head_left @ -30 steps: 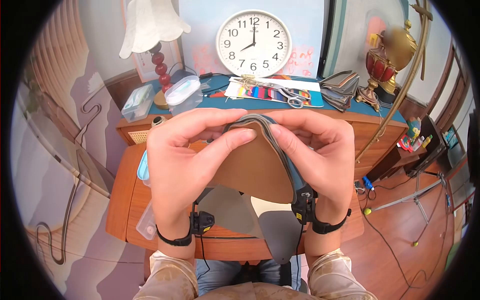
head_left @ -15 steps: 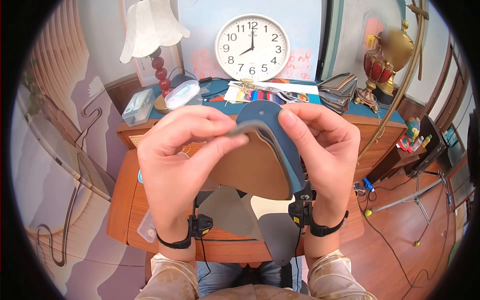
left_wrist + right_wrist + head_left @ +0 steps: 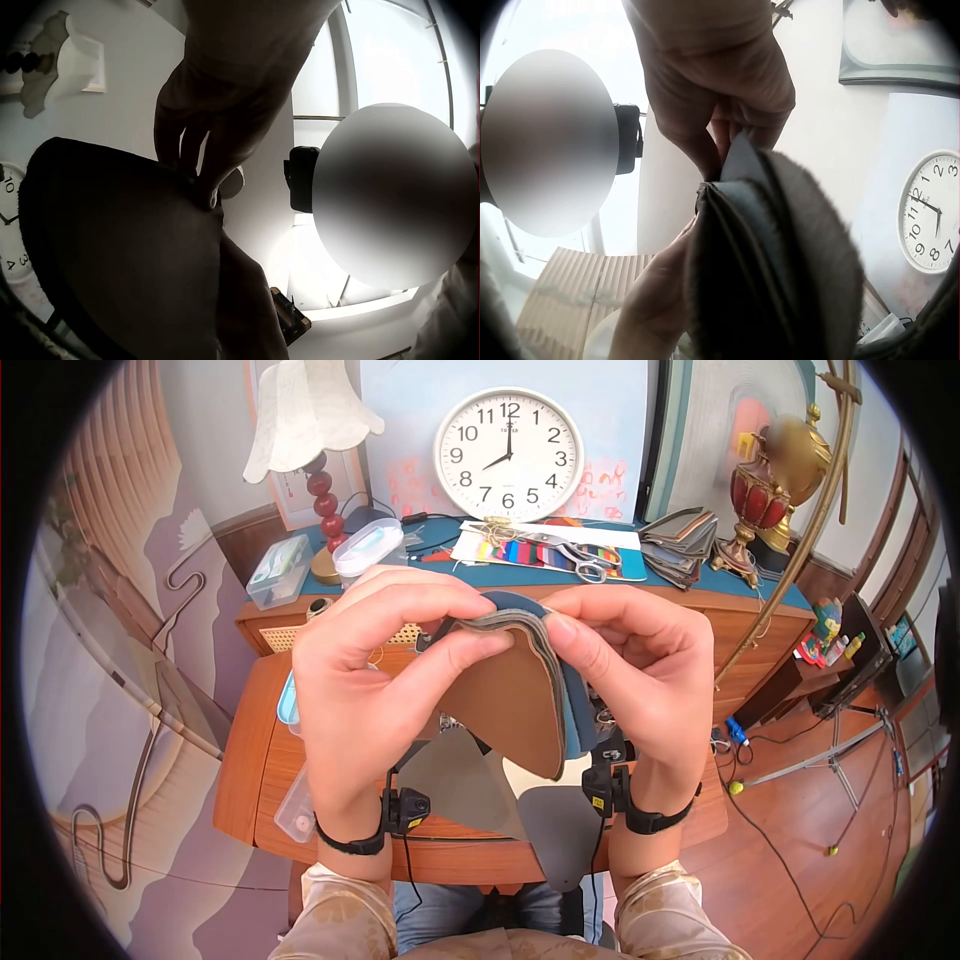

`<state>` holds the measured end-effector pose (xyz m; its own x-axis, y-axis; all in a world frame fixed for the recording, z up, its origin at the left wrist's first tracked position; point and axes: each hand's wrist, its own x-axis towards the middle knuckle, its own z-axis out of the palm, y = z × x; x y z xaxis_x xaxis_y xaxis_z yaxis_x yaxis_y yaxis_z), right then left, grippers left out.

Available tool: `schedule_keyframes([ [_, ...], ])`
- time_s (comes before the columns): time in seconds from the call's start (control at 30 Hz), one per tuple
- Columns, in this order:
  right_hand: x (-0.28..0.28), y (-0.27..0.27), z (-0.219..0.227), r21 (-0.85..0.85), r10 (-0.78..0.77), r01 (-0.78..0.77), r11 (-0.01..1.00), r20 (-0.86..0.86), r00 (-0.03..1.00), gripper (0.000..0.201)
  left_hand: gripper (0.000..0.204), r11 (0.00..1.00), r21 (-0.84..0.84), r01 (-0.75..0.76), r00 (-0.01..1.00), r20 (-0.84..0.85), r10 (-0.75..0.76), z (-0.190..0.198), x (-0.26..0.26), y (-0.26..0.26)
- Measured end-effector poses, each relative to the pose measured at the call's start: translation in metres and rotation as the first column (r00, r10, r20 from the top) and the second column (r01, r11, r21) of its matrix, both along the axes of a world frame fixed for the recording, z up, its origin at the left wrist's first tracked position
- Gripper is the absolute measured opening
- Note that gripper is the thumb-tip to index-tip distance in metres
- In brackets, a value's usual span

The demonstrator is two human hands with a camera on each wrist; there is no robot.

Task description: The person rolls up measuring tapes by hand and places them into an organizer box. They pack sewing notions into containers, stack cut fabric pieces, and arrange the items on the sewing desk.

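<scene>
A stack of swatches (image 3: 505,705), brown in front with grey and blue layers behind, is held up before the chest. My left hand (image 3: 360,675) pinches its upper left edge between thumb and fingers. On the upper right edge, my right hand (image 3: 645,675) pinches the blue layers, its thumb lying over them. Seen from the right wrist, the layers spread apart like a fan, with a grey-blue swatch (image 3: 742,161) standing up by the right fingertips. The left wrist view shows the broad face of a dark swatch (image 3: 135,247) below the left fingers.
Below the hands lie a grey-brown piece (image 3: 455,780) and a dark grey piece (image 3: 562,835) at the desk's front edge. On the blue desk top (image 3: 440,572) are scissors (image 3: 580,560), a colour card (image 3: 520,550), plastic boxes, a lamp (image 3: 325,505), a clock (image 3: 508,455) and more swatches (image 3: 680,545).
Half a second ago the right hand held a blue swatch raised apart from the rest. Now it has come down against the stack, and the hands are closer together.
</scene>
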<state>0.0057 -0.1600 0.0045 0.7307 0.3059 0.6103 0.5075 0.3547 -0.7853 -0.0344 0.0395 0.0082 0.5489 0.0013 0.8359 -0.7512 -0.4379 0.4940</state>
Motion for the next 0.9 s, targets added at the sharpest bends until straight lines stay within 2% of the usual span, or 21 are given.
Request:
schedule_keyframes([
  [0.17, 0.0, -0.001, 0.0, 0.03, 0.011, -0.011, 0.999, -0.016, 1.0, 0.017, 0.023, 0.997, -0.079, -0.001, 0.999, -0.047, -0.003, 0.0, 0.0, -0.007],
  [0.23, -0.002, -0.004, 0.003, -0.03, 0.004, -0.005, 1.0, -0.051, 0.999, 0.017, 0.022, 0.995, -0.094, 0.036, 0.999, -0.034, -0.039, 0.0, 0.001, -0.008],
  [0.37, -0.002, -0.004, 0.004, -0.022, 0.037, -0.038, 0.999, -0.068, 0.997, 0.017, 0.023, 1.0, -0.013, -0.003, 1.0, -0.009, 0.003, -0.001, 0.001, -0.006],
  [0.43, -0.002, -0.003, 0.005, -0.044, 0.01, -0.014, 0.999, -0.07, 0.997, 0.018, 0.026, 0.986, -0.168, 0.003, 0.994, -0.105, -0.021, 0.002, -0.002, -0.013],
  [0.47, -0.002, -0.003, 0.005, -0.044, 0.011, -0.014, 0.999, -0.07, 0.997, 0.018, 0.026, 0.986, -0.168, 0.002, 0.994, -0.105, -0.02, 0.002, -0.001, -0.013],
  [0.57, 0.0, -0.004, 0.002, -0.036, 0.016, -0.019, 0.999, -0.081, 0.997, 0.018, 0.027, 0.994, -0.106, -0.031, 0.992, -0.124, 0.017, -0.001, 0.002, -0.011],
  [0.63, 0.004, -0.004, 0.0, -0.006, 0.033, -0.033, 0.999, -0.008, 0.999, 0.017, 0.024, 0.999, -0.005, -0.033, 0.999, 0.004, 0.033, -0.003, 0.005, -0.007],
  [0.77, 0.006, -0.006, 0.001, 0.052, 0.031, -0.03, 0.998, -0.025, 0.999, 0.016, 0.024, 0.997, -0.083, -0.005, 0.999, -0.038, 0.002, -0.001, 0.002, -0.004],
  [0.83, 0.005, -0.006, 0.002, 0.126, -0.061, 0.065, 0.99, -0.041, 0.997, 0.016, 0.025, 0.999, 0.038, -0.006, 1.0, 0.013, 0.005, 0.0, 0.001, 0.005],
  [0.87, 0.005, -0.006, 0.002, 0.126, -0.062, 0.067, 0.99, -0.041, 0.997, 0.016, 0.025, 0.999, 0.038, -0.005, 1.0, 0.013, 0.004, 0.0, 0.0, 0.007],
  [0.9, 0.005, -0.005, 0.002, 0.124, -0.07, 0.074, 0.99, -0.035, 0.997, 0.016, 0.026, 0.995, 0.043, 0.084, 0.996, -0.032, -0.083, 0.001, -0.002, 0.008],
])
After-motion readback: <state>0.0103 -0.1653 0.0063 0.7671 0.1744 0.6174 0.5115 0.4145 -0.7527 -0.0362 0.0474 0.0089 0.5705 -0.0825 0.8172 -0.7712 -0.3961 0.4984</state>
